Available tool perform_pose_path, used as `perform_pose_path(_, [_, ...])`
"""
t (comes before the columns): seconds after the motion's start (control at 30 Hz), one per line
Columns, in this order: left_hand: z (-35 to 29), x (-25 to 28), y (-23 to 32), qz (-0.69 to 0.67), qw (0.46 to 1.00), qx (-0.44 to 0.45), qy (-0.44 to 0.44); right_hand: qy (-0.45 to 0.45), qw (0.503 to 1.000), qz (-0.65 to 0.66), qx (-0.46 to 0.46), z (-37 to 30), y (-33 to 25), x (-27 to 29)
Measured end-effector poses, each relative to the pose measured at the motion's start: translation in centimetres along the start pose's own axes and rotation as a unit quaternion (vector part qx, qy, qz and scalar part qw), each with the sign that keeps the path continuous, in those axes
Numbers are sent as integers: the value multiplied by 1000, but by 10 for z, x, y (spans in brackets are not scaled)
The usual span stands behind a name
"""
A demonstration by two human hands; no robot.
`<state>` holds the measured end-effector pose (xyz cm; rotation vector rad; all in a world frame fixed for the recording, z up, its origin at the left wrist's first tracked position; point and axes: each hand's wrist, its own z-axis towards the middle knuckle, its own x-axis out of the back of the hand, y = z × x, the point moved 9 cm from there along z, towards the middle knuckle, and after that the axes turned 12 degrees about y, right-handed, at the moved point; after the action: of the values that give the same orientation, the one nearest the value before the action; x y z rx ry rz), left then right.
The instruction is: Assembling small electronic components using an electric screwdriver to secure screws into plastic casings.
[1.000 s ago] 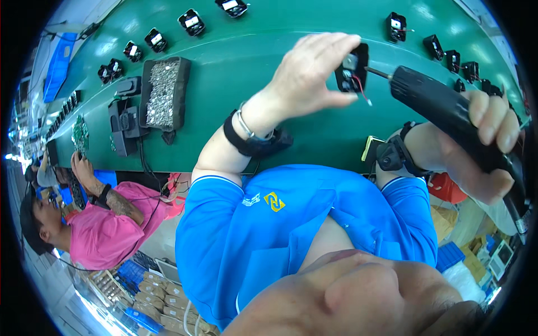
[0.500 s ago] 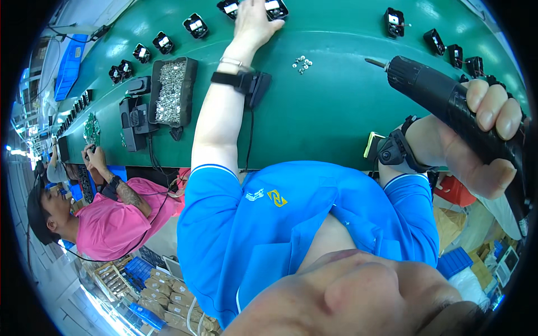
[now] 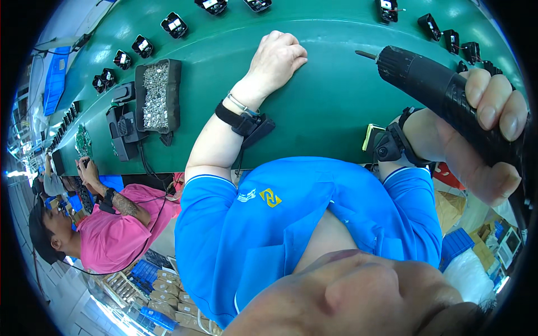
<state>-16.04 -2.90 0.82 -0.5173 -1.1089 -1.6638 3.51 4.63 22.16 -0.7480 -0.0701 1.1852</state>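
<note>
My right hand (image 3: pixel 493 106) is wrapped round a black electric screwdriver (image 3: pixel 423 75), its bit pointing left above the bench. Down on the green tabletop, my left hand (image 3: pixel 278 61) has its fingers curled in, back of the hand upward. Whatever lies under those fingers is hidden. Beyond it, a black open housing with white parts (image 3: pixel 258 4) sits near the top edge of the view, beside a similar housing (image 3: pixel 213 5). Left of my forearm, a dark tray (image 3: pixel 174 95) holds a heap of small silvery screws (image 3: pixel 155 95).
More housings (image 3: pixel 175 26) curve along the bench at left, others (image 3: pixel 430 27) at right. Black devices (image 3: pixel 120 126) with cables stand beside the screw tray. A yellow-edged object (image 3: pixel 370 137) lies near the front edge. Someone in a pink shirt (image 3: pixel 120 229) works at left.
My left hand has come back from the far housings to the spot where several loose screws lay, now covered. My right hand still holds the screwdriver. The view has shifted slightly.
</note>
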Motion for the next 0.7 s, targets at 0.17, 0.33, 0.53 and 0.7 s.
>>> perform_pose_path(0.17, [1,5,0,6,999,-25,28,7,1000,-4,3,1,11,-7])
perform_pose_path(0.33, [8,18,-12,-166,979,76,90,27,999,-20,13,-1,9,-13])
perform_pose_path(0.53, [1,18,-8,-636,720,262,91,41,999,8,5,-2,15,-19])
perform_pose_path(0.7, [-3,17,31,-800,535,271,28,36,998,39,-15,-3,14,-20])
